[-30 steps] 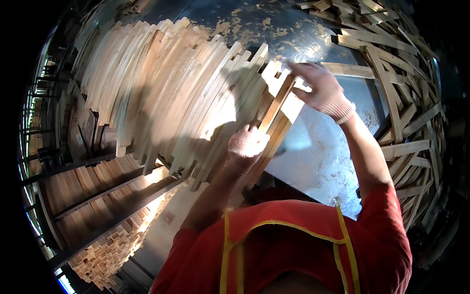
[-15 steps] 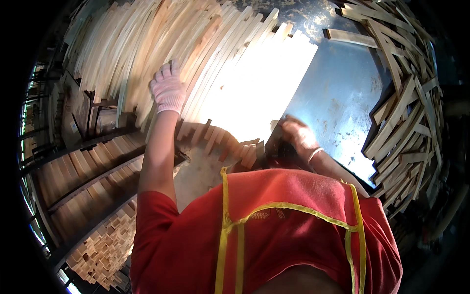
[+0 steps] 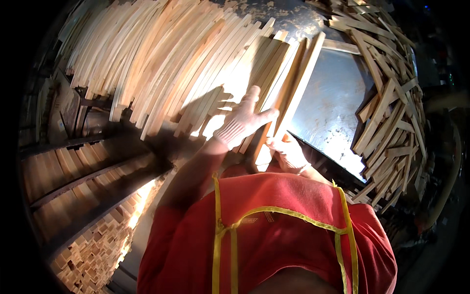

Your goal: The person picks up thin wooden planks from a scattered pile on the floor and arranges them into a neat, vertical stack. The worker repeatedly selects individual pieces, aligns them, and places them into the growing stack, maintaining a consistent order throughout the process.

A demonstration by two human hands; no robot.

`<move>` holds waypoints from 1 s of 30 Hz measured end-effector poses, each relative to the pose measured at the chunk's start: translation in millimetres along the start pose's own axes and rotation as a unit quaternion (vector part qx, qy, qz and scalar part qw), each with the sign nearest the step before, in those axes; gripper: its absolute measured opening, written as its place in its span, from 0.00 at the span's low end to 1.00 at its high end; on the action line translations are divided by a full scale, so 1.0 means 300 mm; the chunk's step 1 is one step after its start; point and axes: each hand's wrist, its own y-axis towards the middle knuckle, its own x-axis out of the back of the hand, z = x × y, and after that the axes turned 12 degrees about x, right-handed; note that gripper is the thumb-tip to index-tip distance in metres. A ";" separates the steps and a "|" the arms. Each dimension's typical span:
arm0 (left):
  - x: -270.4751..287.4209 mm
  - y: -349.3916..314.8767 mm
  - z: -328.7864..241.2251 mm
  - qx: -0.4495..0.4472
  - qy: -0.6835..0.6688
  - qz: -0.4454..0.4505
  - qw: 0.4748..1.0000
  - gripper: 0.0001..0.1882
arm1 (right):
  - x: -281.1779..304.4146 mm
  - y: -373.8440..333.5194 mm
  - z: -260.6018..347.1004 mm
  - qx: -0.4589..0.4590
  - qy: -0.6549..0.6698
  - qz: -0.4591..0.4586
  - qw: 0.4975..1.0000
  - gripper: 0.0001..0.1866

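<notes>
A long pale wooden strip (image 3: 307, 71) is lifted slightly and tilted along the right edge of a row of wooden strips (image 3: 176, 63). My right hand (image 3: 290, 153) is closed on its near end, low beside my red apron. My left hand (image 3: 247, 117), in a pale knitted glove, is open over the right part of the row. Its fingers are spread, and the thumb reaches toward the strip; whether it touches, I cannot tell. The row's strips lie side by side, their near ends uneven, with strong light and shadow across them.
A metal tabletop (image 3: 330, 93) lies right of the row. Loose wooden pieces (image 3: 391, 117) are heaped on the right, with one piece (image 3: 341, 46) across the far side. At lower left are dark racks of boards (image 3: 81, 166) and stacked wood ends (image 3: 93, 245).
My left hand has moved right across the row, fingers now spread. My right hand has come nearer the body and now grips a strip, which stands raised at the row's right edge.
</notes>
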 end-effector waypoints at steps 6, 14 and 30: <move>0.054 0.181 -0.178 0.108 -0.249 0.176 0.946 0.34 | 0.131 0.144 0.005 0.077 -0.034 0.007 0.996 0.22; 0.378 0.199 0.161 -0.025 0.426 -0.292 0.856 0.37 | 0.291 0.243 0.068 0.001 -0.643 0.043 0.765 0.46; -0.169 -0.012 -0.042 -0.119 0.365 -0.301 0.873 0.42 | 1.365 0.885 1.225 0.102 -0.885 -0.232 0.390 0.43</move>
